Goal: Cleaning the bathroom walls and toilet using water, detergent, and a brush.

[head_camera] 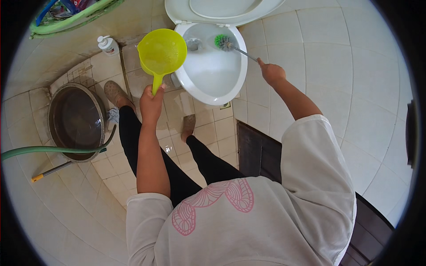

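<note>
My left hand (pixel 152 103) grips the handle of a yellow-green plastic water dipper (pixel 163 51), which holds some water. The dipper is level beside the left rim of a white toilet bowl (pixel 214 78) and hides part of that rim. In my right hand (pixel 272 72) is the grey handle of a toilet brush (pixel 224 42). Its round head of green and grey bristles is inside the bowl, near the back right. Behind the bowl, the toilet seat and lid (pixel 223 8) are raised.
A round tub of water (pixel 78 116) stands at the left, with a green hose (pixel 53 149) across its near rim. A yellow-tipped handle (pixel 51 172) sticks out below. A white pump bottle (pixel 108 45) stands by the wall. The floor tiles (pixel 203 131) look wet.
</note>
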The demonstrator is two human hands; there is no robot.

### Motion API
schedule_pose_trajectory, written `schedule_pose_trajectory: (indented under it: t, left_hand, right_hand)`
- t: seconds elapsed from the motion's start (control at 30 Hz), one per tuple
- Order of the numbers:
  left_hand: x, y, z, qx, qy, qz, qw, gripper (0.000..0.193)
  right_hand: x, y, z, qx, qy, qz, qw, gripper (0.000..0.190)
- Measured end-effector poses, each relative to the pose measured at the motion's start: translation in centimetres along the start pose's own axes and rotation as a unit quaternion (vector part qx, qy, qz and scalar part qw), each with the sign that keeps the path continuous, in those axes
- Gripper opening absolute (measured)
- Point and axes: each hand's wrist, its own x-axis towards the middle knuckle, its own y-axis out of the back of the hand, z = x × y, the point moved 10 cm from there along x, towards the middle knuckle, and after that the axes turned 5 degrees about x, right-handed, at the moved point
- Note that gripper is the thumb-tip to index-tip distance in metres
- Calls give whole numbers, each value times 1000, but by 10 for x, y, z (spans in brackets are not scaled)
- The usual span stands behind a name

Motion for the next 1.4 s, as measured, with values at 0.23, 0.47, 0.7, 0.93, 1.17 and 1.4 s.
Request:
schedule_pose_trajectory:
  t: [0.23,0.47,0.7,0.93,1.17,1.4]
  left_hand:
    - [4,7,0,0,-8,21,1000,34]
    - [8,0,-8,-28,0,15,999,34]
    - [12,0,-2,-19,-4,20,1000,33]
    - [15,-5,-5,-14,6,10,1000,33]
    - [15,-4,-2,22,17,4,1000,34]
    - [17,-5,-5,-25,1,12,1000,31]
  right_hand:
    - [-113,-94,-82,107,73,-217,968,47]
    - [-34,-33,1,30,-3,-45,999,50]
    - [-126,-84,-112,236,66,-180,952,48]
    - [-73,-61,-16,70,36,-131,988,51]
    - [-127,-80,-92,172,113,-184,961,47]
    - [-103,-54,-15,94,23,-139,986,49]
